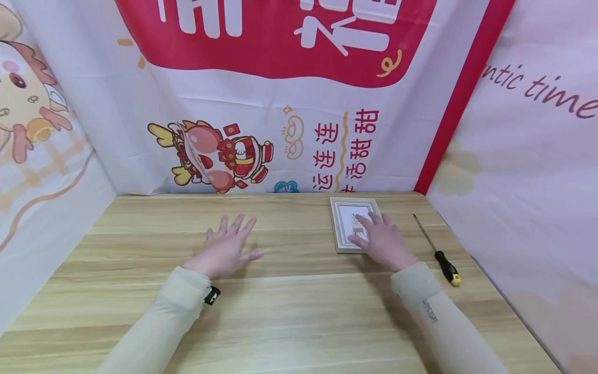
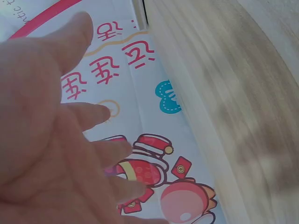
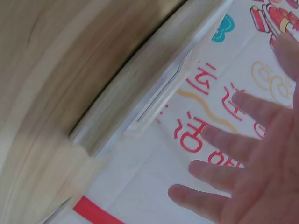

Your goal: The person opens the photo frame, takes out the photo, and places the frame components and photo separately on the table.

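On the wooden table (image 1: pixel 289 306), both hands spread-fingered: right hand (image 1: pixel 380 240) over picture frame (image 1: pixel 339 224) (screwdriver (image 1: pixel 438 251) beside), left hand (image 1: pixel 226 248) apart.

Looks like a makeshift recording booth set up around a desk, not a lived-in room. Wood-grain laminate tabletop (image 1: pixel 289 306) boxed in on three sides by hanging printed banners: at 12 o'clock a festive banner (image 1: pixel 280 104) with a large red panel, white Chinese characters and a cartoon mascot; at 9 o'clock a pale cloth (image 1: pixel 37 156) with another cartoon figure; at 3 o'clock a pale sheet (image 1: pixel 528 156) lettered "tic time". No fixed furniture or walls on show, only fabric meeting the table edge.
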Demonstrator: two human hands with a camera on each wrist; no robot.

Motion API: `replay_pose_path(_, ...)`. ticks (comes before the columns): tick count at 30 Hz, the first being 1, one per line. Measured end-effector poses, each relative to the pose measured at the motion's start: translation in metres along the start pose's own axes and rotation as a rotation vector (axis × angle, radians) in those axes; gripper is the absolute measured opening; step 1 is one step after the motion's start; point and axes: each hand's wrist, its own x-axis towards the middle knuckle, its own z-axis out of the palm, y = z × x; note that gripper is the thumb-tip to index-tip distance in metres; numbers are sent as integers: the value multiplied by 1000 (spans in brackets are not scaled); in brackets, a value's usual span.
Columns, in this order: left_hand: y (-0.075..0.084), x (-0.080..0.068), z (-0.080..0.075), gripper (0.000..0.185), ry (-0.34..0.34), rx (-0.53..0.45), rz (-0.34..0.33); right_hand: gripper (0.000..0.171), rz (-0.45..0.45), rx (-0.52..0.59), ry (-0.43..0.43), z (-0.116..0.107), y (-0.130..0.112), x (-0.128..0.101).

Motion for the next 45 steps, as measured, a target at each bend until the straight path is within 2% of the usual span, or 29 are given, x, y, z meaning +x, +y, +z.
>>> replay_pose_path(3, 1, -1, -1, 81, 10, -17, 17, 61, 79, 40, 14, -4, 12, 9)
replay_pose_path(6, 3, -3, -1, 69, 35, -34, 35, 55, 228, 115, -44, -7, 27, 19)
replay_pose_path(9, 6, -6, 1, 60, 99, -30, 55, 52, 391, 225, -126, -6, 41, 27)
replay_pose_path(14, 10, -13, 9, 53, 223, -18, 68, 40, 533, 313, -233, -7, 50, 34)
replay_pose_path(18, 15, -21, 19, 44, 270, -6, 81, 35, 554, 240, -292, -6, 52, 39)
replay_pose_path(23, 21, -32, 27, 36, 300, 10, 104, 29, 500, 155, -336, 0, 59, 46)
replay_pose_path(27, 25, -39, 29, 39, 310, 14, 112, 24, 474, 171, -364, 2, 65, 49)
replay_pose_path(38, 28, -49, 26, 40, 304, 1, 116, 36, 488, 193, -379, 4, 69, 53)
replay_pose_path(42, 24, -47, 22, 41, 294, -30, 95, 38, 491, 233, -369, 1, 70, 54)
replay_pose_path(45, 17, -43, 19, 42, 256, -66, 54, 29, 505, 335, -320, -2, 70, 56)
